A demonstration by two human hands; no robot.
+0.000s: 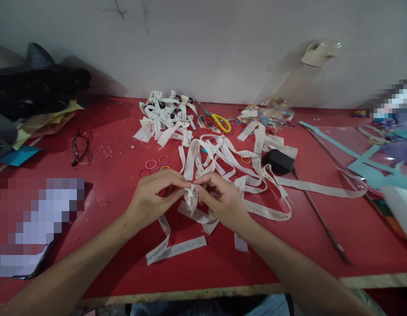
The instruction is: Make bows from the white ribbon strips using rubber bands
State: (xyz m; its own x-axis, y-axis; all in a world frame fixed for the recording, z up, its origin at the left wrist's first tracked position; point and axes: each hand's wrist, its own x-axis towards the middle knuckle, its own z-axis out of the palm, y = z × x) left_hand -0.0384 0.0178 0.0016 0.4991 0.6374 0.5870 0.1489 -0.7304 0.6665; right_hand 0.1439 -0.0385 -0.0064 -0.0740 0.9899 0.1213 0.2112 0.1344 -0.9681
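Note:
Both hands meet over the front middle of the red table. My left hand (157, 191) pinches one side of a gathered white ribbon bow (191, 199), fingertips and thumb closed on it. From the other side my right hand (223, 195) also grips the bow between thumb and fingers. Just below lies a folded piece of printed white ribbon (177, 250) with lettering on it. A tangle of long white printed ribbon (219, 156) spreads behind and to the right of my hands. Several coloured elastic bands (151, 164) lie beyond my left hand.
Finished-looking white bows (162, 114) are heaped at the back, beside scissors (219, 123) with red and yellow handles. Eyeglasses (80, 147) and a blurred-out device sit left. A black block (278, 161), a thin rod (318, 215) and light-blue strips (368, 164) are right.

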